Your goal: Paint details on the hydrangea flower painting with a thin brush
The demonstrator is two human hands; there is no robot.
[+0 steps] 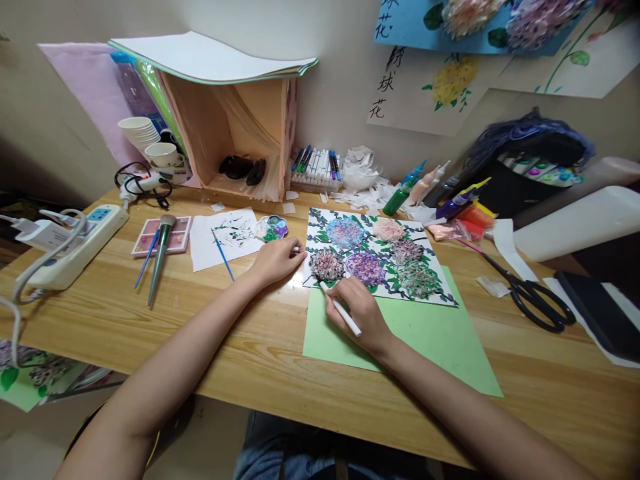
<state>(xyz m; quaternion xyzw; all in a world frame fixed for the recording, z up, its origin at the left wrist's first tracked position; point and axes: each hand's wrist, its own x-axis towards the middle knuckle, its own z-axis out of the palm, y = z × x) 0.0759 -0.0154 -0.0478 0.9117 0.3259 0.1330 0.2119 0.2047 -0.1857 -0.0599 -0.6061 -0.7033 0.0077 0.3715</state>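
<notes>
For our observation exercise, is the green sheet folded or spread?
Spread: the green sheet lies flat on the table, partly under the flower picture, and its visible part shows no fold.

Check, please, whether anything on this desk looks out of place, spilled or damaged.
I see no spill. Crumpled white tissue lies loosely along the wall, with small paper scraps nearby, which looks untidy. The sheets atop the open box are bent, and the green paper sits askew beneath the flower picture.
</notes>
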